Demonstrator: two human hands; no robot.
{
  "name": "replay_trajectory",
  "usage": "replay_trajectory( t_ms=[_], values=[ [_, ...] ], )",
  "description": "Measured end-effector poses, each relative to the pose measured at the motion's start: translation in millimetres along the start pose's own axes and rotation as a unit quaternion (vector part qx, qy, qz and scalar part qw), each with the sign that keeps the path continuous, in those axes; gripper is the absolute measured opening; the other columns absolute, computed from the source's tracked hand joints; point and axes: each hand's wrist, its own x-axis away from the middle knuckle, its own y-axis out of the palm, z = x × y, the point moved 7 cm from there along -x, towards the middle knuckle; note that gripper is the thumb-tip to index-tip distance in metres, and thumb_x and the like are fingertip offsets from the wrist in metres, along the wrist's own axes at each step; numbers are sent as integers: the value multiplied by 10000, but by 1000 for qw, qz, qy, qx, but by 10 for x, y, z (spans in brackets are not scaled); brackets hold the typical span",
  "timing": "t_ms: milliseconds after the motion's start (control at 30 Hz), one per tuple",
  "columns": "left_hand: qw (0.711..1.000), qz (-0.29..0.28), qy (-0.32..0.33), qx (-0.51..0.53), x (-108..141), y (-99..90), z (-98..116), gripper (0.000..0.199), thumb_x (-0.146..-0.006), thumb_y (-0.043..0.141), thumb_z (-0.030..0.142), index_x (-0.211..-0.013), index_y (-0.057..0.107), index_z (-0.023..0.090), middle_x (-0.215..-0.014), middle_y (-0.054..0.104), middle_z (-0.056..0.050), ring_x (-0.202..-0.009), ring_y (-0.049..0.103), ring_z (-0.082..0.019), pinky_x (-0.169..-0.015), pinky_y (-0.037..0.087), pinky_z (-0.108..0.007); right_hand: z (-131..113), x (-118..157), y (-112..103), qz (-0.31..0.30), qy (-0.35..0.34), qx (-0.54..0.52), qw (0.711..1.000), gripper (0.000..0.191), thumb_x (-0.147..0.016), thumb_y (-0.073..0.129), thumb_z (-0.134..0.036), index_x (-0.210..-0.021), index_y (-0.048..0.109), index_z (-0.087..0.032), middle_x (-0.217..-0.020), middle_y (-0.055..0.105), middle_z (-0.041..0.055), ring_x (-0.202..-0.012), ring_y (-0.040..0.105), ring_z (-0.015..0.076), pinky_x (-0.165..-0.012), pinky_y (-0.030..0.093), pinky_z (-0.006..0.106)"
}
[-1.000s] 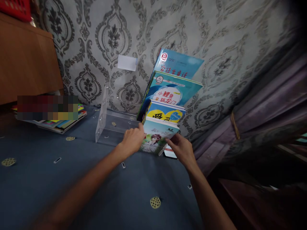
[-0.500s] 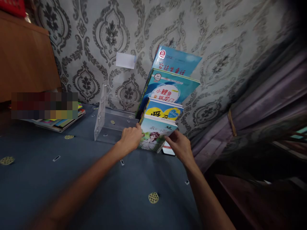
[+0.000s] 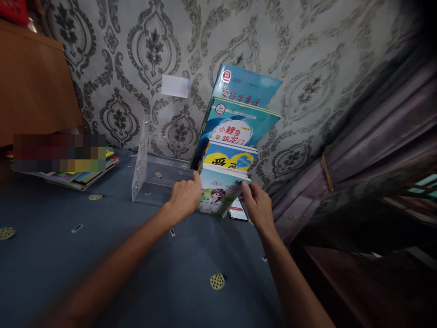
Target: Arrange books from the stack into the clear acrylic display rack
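A clear acrylic book rack (image 3: 138, 175) stands against the wall, with books filling its right part in stepped rows. At the front is a pale green book (image 3: 216, 193) with a drawn figure on its cover. My left hand (image 3: 186, 193) is closed at this book's left edge, its other fingers curled under. My right hand (image 3: 257, 202) grips the upper right corner between thumb and fingers. Behind it rise a yellow and blue book (image 3: 225, 155), a teal book (image 3: 246, 120) and a taller blue book (image 3: 254, 86).
A phone (image 3: 239, 209) with a lit screen lies beside the rack's right end. To the left, a stack of books (image 3: 85, 177) sits near a wooden cabinet (image 3: 34, 82). A white paper (image 3: 175, 86) is on the wall. Curtains (image 3: 307, 182) hang at right.
My right hand has slid up along the front book's right side to its upper corner, exposing more of the phone. My left hand stays at the left edge. The view has shifted slightly.
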Motion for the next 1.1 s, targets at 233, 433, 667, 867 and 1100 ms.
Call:
replay_trajectory(
  t_ms=[233,433,667,867,1100],
  values=[
    [1000,-12,0,-3,-6,31,6,576,-1016,473,352,-1485,317,55,-1122,731,-241,-1063,713,-330,-824,532,-378,80,-3,63,-7,4,-5,1000,531,-893,362,-740,-697,447,-254,-688,624,45,-678,625,228,-625,504,326],
    [998,-58,7,34,-17,-55,-117,529,-988,523,359,-1413,402,68,-1168,714,-241,-1094,698,-335,-840,526,-376,126,-2,99,-14,13,-2,1000,474,-901,392,-680,-737,491,-247,-724,660,63,-701,657,247,-640,523,346],
    [995,-56,24,78,-125,-177,-599,263,-899,440,142,-1086,615,200,-1128,720,-108,-1048,671,-278,-786,501,-352,173,-25,117,-46,18,3,999,405,-893,400,-606,-750,522,-247,-756,703,84,-738,674,262,-660,529,356],
    [992,-72,79,68,-151,-81,-555,232,-911,457,179,-1034,651,208,-1097,724,-79,-1032,658,-249,-792,478,-332,184,-25,120,-51,4,12,999,379,-919,415,-546,-765,583,-243,-756,727,73,-749,675,254,-677,525,343],
    [990,-85,90,66,-122,-87,-501,234,-929,539,301,-1118,639,205,-1126,716,-91,-1072,642,-267,-826,481,-343,180,-16,114,-54,14,25,998,347,-922,423,-476,-843,642,-219,-793,735,76,-783,677,254,-728,519,351]
  ],
)
